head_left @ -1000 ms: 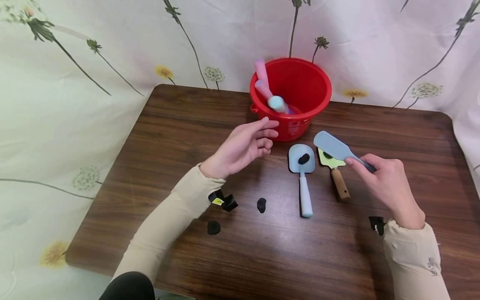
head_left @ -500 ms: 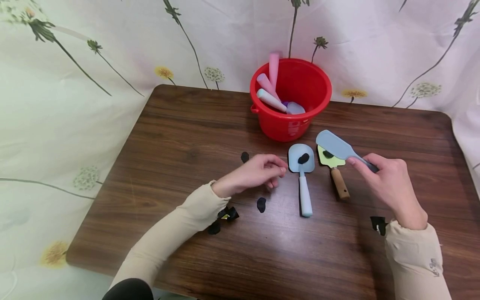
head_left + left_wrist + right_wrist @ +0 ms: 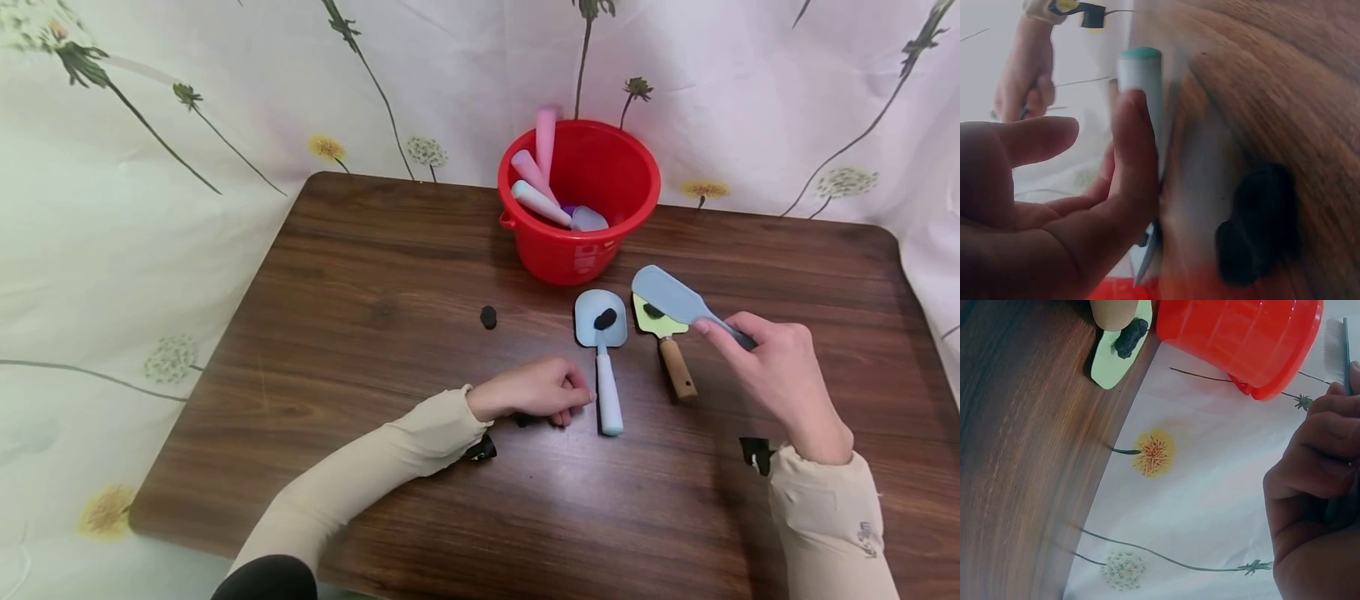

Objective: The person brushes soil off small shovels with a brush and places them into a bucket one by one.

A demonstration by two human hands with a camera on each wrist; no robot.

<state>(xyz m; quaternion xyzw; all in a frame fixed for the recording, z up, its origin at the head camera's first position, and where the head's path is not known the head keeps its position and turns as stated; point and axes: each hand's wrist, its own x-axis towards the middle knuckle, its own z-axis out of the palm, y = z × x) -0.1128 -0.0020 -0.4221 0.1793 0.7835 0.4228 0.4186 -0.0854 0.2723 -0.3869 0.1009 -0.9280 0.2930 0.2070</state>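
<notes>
My left hand is low over the table, its loosely curled fingertips beside the white handle of a light blue shovel. In the left wrist view, thumb and forefinger stand apart, and a finger overlaps that green-ended handle. A black lump lies on the shovel's blade. My right hand grips a blue-grey brush, held above a green shovel with a wooden handle. White bristles show on the brush in the right wrist view. Another dark lump lies on the green blade.
A red bucket at the back holds pink-handled and white-handled tools. One black lump lies left of the shovel on the wooden table; another lies beneath my left hand. A flower-patterned cloth hangs behind.
The white-handled tool has come to rest inside the bucket. My left hand has moved from the bucket down towards the blue shovel's handle. The right hand with the brush has barely moved.
</notes>
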